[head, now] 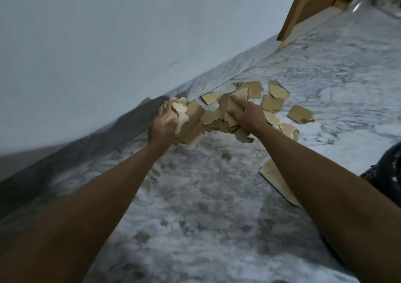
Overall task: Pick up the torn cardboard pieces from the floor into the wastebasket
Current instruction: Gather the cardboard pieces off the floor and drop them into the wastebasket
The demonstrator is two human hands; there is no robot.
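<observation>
Two bare hands are at work near the base of the pale grey wall (108, 44), and we record both as loaded. Our left hand (163, 124) is closed around a thick bundle of torn tan cardboard pieces (191, 120), fingers curled over its top. Our right hand (247, 113) is clamped on a second bundle of torn tan scraps (227, 113); the two bundles meet between the hands. More loose tan cardboard pieces (300, 114) lie flat on the white-and-grey marbled floor (206, 196), beyond and right of the right hand, close to the marbled skirting strip (217, 74). One larger tan cardboard sheet (275, 180) lies partly hidden under our right forearm. A dark object (386, 172) sits at the right edge; we cannot tell what it is.
</observation>
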